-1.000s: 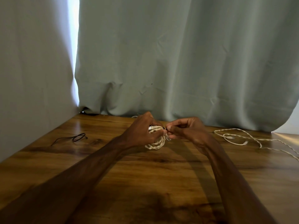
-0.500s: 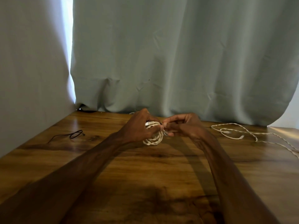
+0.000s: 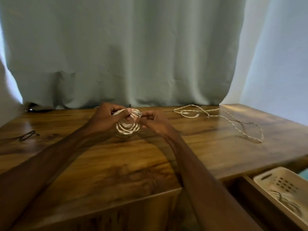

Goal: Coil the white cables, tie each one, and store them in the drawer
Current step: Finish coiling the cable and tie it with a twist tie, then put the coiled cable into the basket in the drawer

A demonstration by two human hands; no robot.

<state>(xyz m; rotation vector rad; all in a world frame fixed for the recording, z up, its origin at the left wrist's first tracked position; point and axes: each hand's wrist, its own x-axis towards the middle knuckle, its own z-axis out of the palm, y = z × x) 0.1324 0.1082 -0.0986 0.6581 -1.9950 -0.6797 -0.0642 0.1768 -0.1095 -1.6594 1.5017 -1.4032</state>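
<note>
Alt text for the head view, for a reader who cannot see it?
A person's left hand grips a coiled white cable above a wooden table while the right hand pinches the coil's top. A loose white cable lies to the right, a thin black cable to the left, and a beige perforated basket sits in an open drawer at lower right.

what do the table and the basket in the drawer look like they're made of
Table: seemingly wood or wood veneer, glossy finish; grain and reflections show. Basket: probably matte cream plastic, with moulded slots and holes.

Grey-green curtain — glossy wooden desk below.
</note>
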